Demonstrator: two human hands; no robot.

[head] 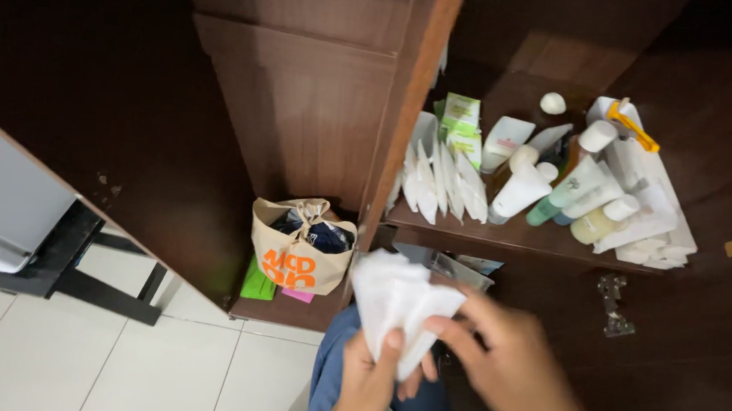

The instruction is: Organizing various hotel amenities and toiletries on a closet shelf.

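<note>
My left hand grips the lower part of a crumpled white cloth, thumb pressed on it. My right hand pinches the cloth's right edge with its fingertips. Both hands are low in the head view, in front of a dark brown wooden cabinet. Just above them a shelf carries white sachets, several tubes and bottles, and green-and-white boxes. My blue trouser leg shows below the hands.
A beige paper bag with orange print, stuffed with dark items, stands on the cabinet's bottom shelf beside green and pink flat packs. An open cabinet door stands edge-on. White floor tiles and a black-framed stand lie left.
</note>
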